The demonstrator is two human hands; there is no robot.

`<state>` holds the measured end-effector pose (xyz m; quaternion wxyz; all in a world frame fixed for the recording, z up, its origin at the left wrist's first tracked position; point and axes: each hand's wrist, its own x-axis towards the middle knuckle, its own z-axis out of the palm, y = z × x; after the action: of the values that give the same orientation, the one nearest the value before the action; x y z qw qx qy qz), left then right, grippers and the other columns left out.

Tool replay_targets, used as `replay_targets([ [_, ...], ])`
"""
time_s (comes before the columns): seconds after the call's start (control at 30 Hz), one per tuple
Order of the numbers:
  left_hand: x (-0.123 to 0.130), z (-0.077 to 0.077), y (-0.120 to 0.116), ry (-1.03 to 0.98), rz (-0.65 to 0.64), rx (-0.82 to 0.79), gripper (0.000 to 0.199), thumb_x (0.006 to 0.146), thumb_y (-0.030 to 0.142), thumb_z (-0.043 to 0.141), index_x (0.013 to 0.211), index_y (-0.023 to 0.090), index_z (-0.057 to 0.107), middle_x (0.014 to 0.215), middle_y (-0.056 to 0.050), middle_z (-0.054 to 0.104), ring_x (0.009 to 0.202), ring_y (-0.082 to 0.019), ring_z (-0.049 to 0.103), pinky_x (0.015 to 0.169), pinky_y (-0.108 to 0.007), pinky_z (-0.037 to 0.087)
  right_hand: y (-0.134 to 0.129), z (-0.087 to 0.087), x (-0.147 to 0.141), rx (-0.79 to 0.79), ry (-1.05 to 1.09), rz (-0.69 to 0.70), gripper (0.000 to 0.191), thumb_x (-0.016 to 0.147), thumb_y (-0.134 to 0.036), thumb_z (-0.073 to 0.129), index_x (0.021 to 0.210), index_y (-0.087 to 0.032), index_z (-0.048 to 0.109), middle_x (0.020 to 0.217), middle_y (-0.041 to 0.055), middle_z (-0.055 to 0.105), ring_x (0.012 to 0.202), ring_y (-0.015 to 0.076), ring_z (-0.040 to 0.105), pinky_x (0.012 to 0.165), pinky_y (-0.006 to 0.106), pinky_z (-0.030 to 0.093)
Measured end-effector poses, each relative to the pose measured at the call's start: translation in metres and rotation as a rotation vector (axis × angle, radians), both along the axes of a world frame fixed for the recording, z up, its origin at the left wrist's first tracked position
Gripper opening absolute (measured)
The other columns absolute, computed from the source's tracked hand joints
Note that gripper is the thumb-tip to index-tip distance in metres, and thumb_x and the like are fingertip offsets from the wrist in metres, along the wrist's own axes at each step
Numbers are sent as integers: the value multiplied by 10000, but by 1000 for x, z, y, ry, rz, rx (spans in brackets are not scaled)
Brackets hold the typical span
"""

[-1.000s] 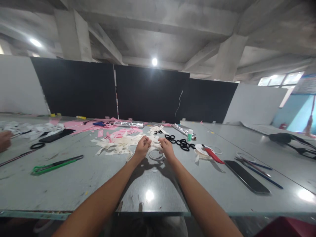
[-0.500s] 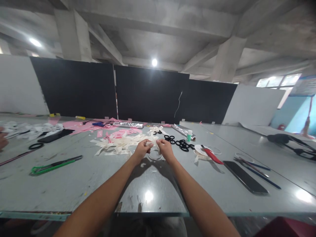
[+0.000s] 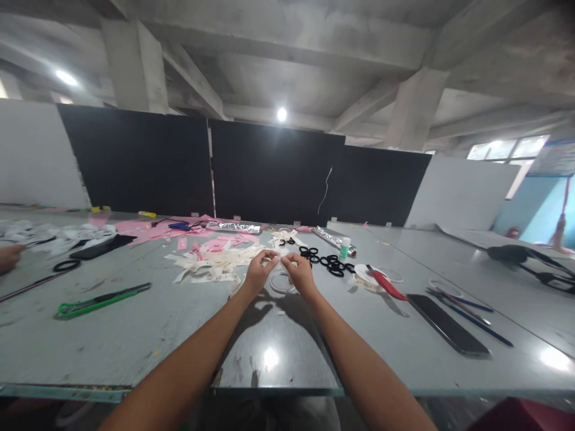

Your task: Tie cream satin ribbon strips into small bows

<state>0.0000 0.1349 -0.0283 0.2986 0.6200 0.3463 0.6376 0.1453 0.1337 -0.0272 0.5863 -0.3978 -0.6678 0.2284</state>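
My left hand (image 3: 259, 270) and my right hand (image 3: 298, 273) meet above the middle of the table, fingertips almost touching. Both are closed in a pinch. Something small and pale shows between the fingertips, too small to make out. Just below them a pale grey ring (image 3: 282, 291) lies flat on the table. A heap of cream strips (image 3: 213, 263) spreads out to the left of my left hand. Beyond my right hand lie several black rings (image 3: 332, 262) in a loose cluster.
Rightward are a roll of white tape (image 3: 366, 276), a red-handled cutter (image 3: 389, 284), a glue stick (image 3: 344, 248) and a dark phone (image 3: 447, 324). A green cutter (image 3: 103, 300) lies left. Another person's hand (image 3: 9, 257) shows at the left edge. Black panels (image 3: 278, 173) stand behind.
My fingertips have come closer together and shifted slightly up, and more of the grey ring shows below them. The other person's hand has moved further into view at the left.
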Motion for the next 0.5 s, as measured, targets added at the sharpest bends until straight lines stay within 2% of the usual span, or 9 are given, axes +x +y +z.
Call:
replay_targets([
  [0.1, 2, -2, 1, -36, 13, -22, 200, 702, 288, 657, 862, 171, 631, 812, -16, 609, 761, -147, 546, 702, -254, 409, 0, -1, -1, 24, 7, 0, 270, 777, -427, 550, 701, -175, 609, 681, -5, 607, 681, 155, 544, 690, 248, 407],
  [0.23, 3, -4, 2, -72, -9, -78, 215, 706, 322, 651, 850, 165, 630, 824, -23, 611, 723, -139, 529, 646, -246, 408, 1, -1, 0, 13, 6, -4, 274, 788, -431, 532, 722, -177, 610, 693, 1, 608, 685, 162, 544, 682, 253, 410],
  [0.33, 4, -4, 1, -67, -33, -72, 213, 705, 341, 656, 824, 167, 628, 845, -27, 615, 720, -136, 526, 647, -244, 407, 2, -1, 0, 5, -4, 11, 276, 783, -439, 536, 723, -180, 609, 692, 4, 605, 676, 165, 539, 659, 252, 410],
  [0.5, 4, -5, 2, -97, -16, -78, 282, 687, 337, 682, 908, 174, 620, 864, -32, 603, 764, -146, 545, 657, -243, 415, 0, -1, -1, -13, -14, 17, 291, 779, -462, 534, 723, -187, 609, 677, -2, 595, 637, 153, 513, 609, 241, 402],
])
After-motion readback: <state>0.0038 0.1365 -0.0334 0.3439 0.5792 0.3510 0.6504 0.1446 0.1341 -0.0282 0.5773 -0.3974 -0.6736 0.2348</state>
